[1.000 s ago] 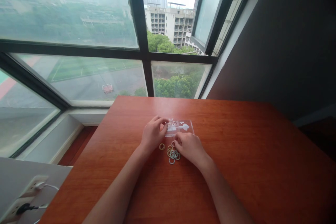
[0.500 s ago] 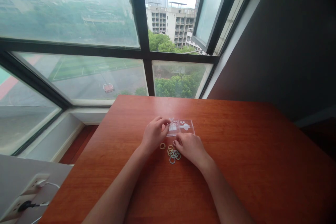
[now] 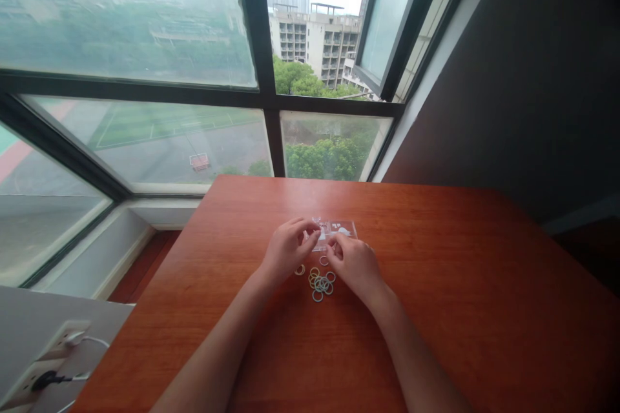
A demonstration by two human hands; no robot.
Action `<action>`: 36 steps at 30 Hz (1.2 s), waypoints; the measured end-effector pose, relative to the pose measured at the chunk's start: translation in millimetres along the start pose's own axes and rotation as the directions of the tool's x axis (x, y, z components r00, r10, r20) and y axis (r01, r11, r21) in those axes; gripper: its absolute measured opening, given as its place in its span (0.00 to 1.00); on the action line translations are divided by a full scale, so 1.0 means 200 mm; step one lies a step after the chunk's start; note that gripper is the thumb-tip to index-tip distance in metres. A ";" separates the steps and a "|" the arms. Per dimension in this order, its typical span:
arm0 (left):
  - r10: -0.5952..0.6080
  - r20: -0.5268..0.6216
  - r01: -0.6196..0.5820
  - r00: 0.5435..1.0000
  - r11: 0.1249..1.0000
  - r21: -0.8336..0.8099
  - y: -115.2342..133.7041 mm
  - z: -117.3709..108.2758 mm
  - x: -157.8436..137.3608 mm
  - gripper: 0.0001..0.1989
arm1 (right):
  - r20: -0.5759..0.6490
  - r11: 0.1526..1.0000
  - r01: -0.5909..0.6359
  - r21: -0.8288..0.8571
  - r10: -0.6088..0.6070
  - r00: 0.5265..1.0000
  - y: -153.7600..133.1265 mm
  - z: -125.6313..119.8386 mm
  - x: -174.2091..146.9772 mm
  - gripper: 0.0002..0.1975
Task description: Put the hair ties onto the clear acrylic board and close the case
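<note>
A clear plastic box (image 3: 349, 227) with white printing lies opened on the table, and small items show in its left part. My left hand (image 3: 289, 246) covers the left side of the box; its thumb and fingers are bent towards each other, and what they hold, if anything, is too small to make out. Over the near edge of the box, my right hand (image 3: 356, 264) has its fingertips pinched together, their contents hidden. Just below lies a pinkish ring-shaped band (image 3: 324, 261). Nearer to me, several yellowish and grey-green bands (image 3: 320, 284) form a loose pile.
A couple of pale bands (image 3: 299, 270) lie beside my left wrist. The brown wooden table (image 3: 455, 284) reaches up to the window frame (image 3: 276, 135). Wall sockets with plugs (image 3: 46, 379) are at the lower left.
My right hand has moved up from the bands to the box, and the pinkish band now lies free of it. My left hand has shifted slightly right, its fingertips closer together.
</note>
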State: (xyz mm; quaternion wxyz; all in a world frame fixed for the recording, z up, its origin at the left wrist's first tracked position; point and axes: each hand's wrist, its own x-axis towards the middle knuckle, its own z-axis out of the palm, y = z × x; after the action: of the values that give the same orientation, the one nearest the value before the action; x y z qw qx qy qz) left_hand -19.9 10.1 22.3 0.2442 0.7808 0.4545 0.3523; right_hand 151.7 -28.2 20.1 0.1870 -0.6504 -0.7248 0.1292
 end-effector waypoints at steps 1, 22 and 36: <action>0.007 0.028 -0.006 1.000 1.000 -0.023 0.01 0.00 0.00 0.07 | -0.023 1.000 -0.005 0.009 0.005 1.000 0.00 0.00 0.00 0.05; -0.082 -0.136 0.108 0.987 0.974 0.197 -0.05 0.07 0.03 0.08 | 0.123 0.998 0.051 -0.028 -0.047 0.991 0.02 -0.04 0.00 0.06; -0.102 -0.141 0.125 0.985 0.978 0.166 -0.08 -0.01 0.01 0.07 | 0.231 0.987 0.071 -0.142 -0.037 0.972 -0.01 -0.01 -0.01 0.06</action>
State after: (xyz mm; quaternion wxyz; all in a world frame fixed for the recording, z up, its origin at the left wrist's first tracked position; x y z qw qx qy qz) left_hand -29.1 19.4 14.0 0.1642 0.7470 0.5426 0.3474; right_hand 151.5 -30.5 23.0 0.0568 -0.6235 -0.7666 0.1429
